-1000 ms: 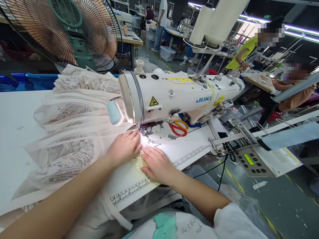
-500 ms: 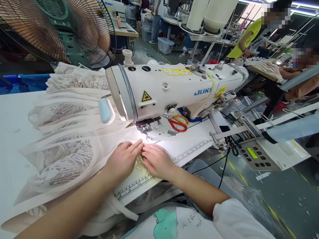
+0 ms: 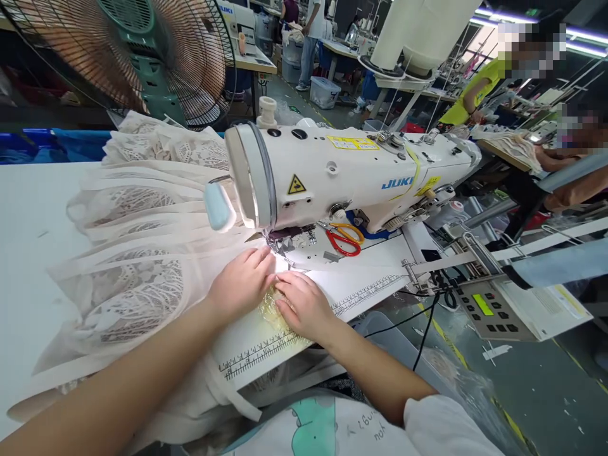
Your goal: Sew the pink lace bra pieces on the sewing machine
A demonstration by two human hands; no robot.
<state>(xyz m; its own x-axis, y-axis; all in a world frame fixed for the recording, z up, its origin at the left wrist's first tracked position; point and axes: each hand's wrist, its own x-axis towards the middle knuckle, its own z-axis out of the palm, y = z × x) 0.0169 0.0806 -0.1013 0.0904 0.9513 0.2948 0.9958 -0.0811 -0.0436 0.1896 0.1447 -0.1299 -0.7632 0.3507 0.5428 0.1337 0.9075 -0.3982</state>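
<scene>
Off-white sheer lace fabric [image 3: 137, 278] lies in gathered folds on the left of the sewing table and runs up to the presser foot of a white sewing machine [image 3: 304, 171]. Just before the foot, my left hand [image 3: 242, 285] presses and grips the fabric edge, fingers held together. My right hand [image 3: 304, 304] pinches the fabric beside it, thumb tucked below the fingers. Both hands' fingertips nearly meet. Between and under them shows a crinkled, pale yellowish lacy piece [image 3: 272, 307]; its exact join to the fabric is hidden.
Red-and-orange-handled scissors [image 3: 346, 239] rest on the machine bed. A ruler strip [image 3: 259, 354] marks the table's front edge. A tape feeder [image 3: 468, 253] and control panel [image 3: 496, 310] stand right. Behind are a fan [image 3: 156, 69] and co-workers, one in a yellow top [image 3: 477, 88].
The view has shifted slightly, moving the machine rightward in the picture. My left fingers have moved up closer to the presser foot; my right hand still pinches the fabric, and more of the yellowish piece shows.
</scene>
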